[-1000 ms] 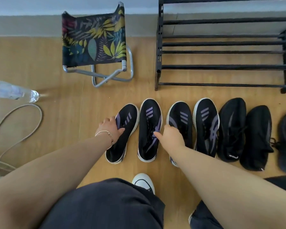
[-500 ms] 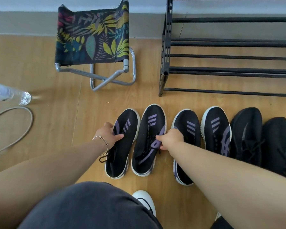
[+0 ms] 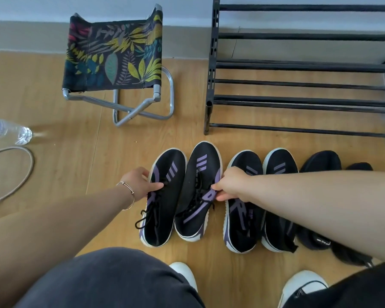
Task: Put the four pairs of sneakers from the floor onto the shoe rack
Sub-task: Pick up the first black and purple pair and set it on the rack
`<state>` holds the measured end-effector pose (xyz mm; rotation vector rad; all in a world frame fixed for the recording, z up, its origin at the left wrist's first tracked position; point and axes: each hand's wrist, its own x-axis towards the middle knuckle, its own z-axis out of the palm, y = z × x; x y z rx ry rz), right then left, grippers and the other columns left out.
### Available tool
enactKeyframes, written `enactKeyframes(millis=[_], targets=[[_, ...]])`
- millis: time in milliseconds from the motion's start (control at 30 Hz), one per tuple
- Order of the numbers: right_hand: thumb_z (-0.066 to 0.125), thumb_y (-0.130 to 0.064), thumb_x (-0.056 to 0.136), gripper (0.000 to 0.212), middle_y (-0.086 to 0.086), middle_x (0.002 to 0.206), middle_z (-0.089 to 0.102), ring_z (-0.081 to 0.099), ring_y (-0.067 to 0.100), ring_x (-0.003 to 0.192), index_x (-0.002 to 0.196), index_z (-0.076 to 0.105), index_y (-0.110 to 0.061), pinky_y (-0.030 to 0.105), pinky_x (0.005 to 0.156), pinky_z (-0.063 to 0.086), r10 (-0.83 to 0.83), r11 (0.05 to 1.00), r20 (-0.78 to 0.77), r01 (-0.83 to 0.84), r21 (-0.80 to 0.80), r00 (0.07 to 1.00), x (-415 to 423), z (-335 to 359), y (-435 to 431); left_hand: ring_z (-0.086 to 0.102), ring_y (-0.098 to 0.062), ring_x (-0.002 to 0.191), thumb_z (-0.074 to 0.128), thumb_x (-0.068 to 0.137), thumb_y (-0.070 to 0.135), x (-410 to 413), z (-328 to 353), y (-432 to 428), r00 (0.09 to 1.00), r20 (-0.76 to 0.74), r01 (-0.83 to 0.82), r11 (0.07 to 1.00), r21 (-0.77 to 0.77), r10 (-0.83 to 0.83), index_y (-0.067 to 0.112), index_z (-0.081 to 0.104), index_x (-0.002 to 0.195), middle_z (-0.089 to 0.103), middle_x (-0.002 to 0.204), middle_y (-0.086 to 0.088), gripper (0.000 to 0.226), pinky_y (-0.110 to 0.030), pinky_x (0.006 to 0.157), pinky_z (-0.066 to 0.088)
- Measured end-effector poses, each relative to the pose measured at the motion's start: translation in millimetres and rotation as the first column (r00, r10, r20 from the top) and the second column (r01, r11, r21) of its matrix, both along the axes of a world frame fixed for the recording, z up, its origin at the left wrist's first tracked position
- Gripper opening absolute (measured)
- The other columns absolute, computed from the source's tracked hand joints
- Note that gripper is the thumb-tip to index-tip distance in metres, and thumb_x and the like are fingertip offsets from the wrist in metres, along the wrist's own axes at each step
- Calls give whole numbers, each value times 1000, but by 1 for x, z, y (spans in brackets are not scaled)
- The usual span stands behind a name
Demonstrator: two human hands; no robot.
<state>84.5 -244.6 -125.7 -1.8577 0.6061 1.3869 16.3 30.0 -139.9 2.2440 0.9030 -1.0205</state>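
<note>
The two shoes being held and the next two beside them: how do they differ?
The held pair is pinched, one shoe in the left hand, one in the right hand; the neighbouring pair lies untouched. The held pair's toes splay apart unevenly; the neighbouring pair sits parallel. Both are black with purple stripes and white soles.

We see soft, even daylight and faint shadows. The water bottle point(image 3: 8, 132) at nine o'clock throws a bright glint across the wooden floor point(image 3: 53, 121). Edges bow with wide-angle distortion; corners look perhaps slightly soft.
</note>
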Motion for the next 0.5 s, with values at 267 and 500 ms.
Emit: enactKeyframes(millis=[267,500], targets=[[72,-8,91,24,16,99,77,79,23,81,112,66,3,34,81,64,-28,993,17,26,116,999,29,26,-46,75,-10,62,81,74,57,28,41,-23,992,21,126,992,-4,-126,24,60,108,76,82,3,52,-31,63,61],[69,-2,92,19,17,101,78,78,25,89,110,70,3,37,85,63,-123,966,27,113,232,992,42,38,-112,74,-6,56,82,75,54,57,65,-71,991,70,118,991,-56,-114,23,60,113,77,83,4,53,-25,55,56]])
